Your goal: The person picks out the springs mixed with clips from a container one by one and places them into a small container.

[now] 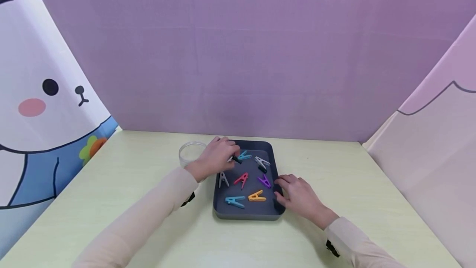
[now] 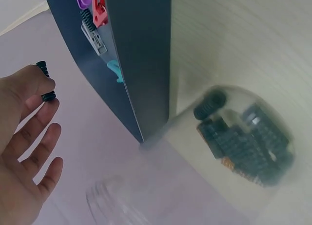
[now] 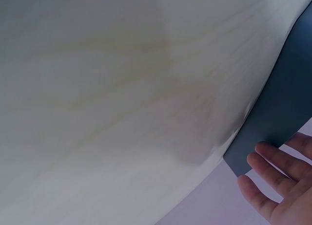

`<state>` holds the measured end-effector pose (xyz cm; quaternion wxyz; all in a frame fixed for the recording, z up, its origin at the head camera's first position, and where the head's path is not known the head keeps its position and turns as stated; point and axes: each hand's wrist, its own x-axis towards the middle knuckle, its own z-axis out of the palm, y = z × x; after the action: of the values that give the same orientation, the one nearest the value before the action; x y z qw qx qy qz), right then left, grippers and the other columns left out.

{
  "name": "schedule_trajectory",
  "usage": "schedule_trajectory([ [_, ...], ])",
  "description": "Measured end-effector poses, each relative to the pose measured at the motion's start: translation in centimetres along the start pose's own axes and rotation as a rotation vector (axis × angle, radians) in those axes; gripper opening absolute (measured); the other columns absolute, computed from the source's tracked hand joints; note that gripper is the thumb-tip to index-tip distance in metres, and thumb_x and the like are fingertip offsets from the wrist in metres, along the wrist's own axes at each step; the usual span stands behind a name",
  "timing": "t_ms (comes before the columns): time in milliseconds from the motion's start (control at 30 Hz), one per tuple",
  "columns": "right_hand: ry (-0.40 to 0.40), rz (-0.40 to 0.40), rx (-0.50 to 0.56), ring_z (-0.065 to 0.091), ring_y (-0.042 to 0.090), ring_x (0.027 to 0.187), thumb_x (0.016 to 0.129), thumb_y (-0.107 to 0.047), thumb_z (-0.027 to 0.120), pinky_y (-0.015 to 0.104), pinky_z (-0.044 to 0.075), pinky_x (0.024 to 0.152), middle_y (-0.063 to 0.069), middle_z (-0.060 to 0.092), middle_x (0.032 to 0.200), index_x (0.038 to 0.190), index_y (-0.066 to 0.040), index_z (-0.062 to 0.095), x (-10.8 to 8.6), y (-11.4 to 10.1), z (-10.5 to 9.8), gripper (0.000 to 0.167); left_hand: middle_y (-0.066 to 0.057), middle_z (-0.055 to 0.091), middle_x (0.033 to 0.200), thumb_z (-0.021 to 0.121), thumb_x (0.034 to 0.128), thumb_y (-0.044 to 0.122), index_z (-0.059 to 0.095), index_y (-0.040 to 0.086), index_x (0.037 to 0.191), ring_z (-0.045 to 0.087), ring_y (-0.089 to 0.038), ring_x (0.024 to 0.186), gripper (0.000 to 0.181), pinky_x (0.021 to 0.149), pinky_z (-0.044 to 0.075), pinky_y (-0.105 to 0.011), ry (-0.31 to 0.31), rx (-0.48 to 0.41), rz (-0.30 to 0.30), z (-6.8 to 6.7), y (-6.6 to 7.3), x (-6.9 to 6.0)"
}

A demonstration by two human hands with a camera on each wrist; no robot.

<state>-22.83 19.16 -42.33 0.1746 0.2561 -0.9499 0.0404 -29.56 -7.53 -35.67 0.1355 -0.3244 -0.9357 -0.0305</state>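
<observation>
My left hand [image 1: 219, 155] is over the far left part of a dark grey tray [image 1: 247, 217]. Between thumb and index finger it pinches a small black ribbed cylinder [image 2: 44, 81]; its other fingers are spread loosely. At the tray's right wall, my right hand [image 1: 300, 195] touches the rim with fairly straight fingers and holds nothing. Inside the tray lie several plastic clothespins, among them a red clothespin [image 1: 241, 180], an orange clothespin [image 1: 256, 196], a purple clothespin [image 1: 265, 181] and a white clothespin [image 1: 262, 161]. Another black ribbed cylinder [image 1: 262, 169] lies beside the white one.
Left of the tray stands a clear round jar [image 1: 185, 152], partly hidden by my left arm. Several dark ribbed cylinders [image 2: 243, 142] show through its wall in the left wrist view. Behind the pale table [image 1: 346, 185] rises a purple cloth [image 1: 245, 61].
</observation>
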Motion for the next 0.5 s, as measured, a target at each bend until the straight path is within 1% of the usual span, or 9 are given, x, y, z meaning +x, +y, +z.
schedule_trajectory([
  [233, 0.003, 0.0, -0.001, 0.058, 0.021, 0.098, 0.079, -0.031, 0.066, 0.045, 0.049, 0.08, 0.007, 0.064, 0.108, 0.102, -0.01, 0.066, 0.0, 0.0, -0.1, 0.031, 0.007, 0.064, 0.093, 0.068, 0.0769, 0.024, 0.065, 0.023, 0.09, 0.051, -0.016, 0.086, 0.013, 0.082, 0.04, -0.037, 0.054, -0.043, -0.05, -0.5, -1.5, -1.7],
  [367, -0.008, 0.004, -0.003, 0.058, 0.021, 0.099, 0.079, -0.032, 0.065, 0.045, 0.049, 0.081, 0.007, 0.064, 0.108, 0.102, -0.01, 0.066, 0.1, -0.1, -0.1, 0.032, 0.007, 0.065, 0.092, 0.068, 0.0772, 0.025, 0.064, 0.023, 0.089, 0.051, -0.016, 0.086, 0.013, 0.081, 0.04, -0.038, 0.081, -0.054, -0.076, -0.7, -2.3, -2.5],
  [500, -0.017, 0.006, -0.005, 0.058, 0.021, 0.1, 0.08, -0.033, 0.065, 0.044, 0.049, 0.081, 0.008, 0.064, 0.109, 0.103, -0.009, 0.066, 0.0, 0.0, -0.1, 0.033, 0.007, 0.065, 0.089, 0.067, 0.077, 0.024, 0.064, 0.022, 0.087, 0.051, -0.015, 0.083, 0.011, 0.08, 0.041, -0.038, 0.125, -0.067, -0.091, -1.1, -3.0, -3.4],
])
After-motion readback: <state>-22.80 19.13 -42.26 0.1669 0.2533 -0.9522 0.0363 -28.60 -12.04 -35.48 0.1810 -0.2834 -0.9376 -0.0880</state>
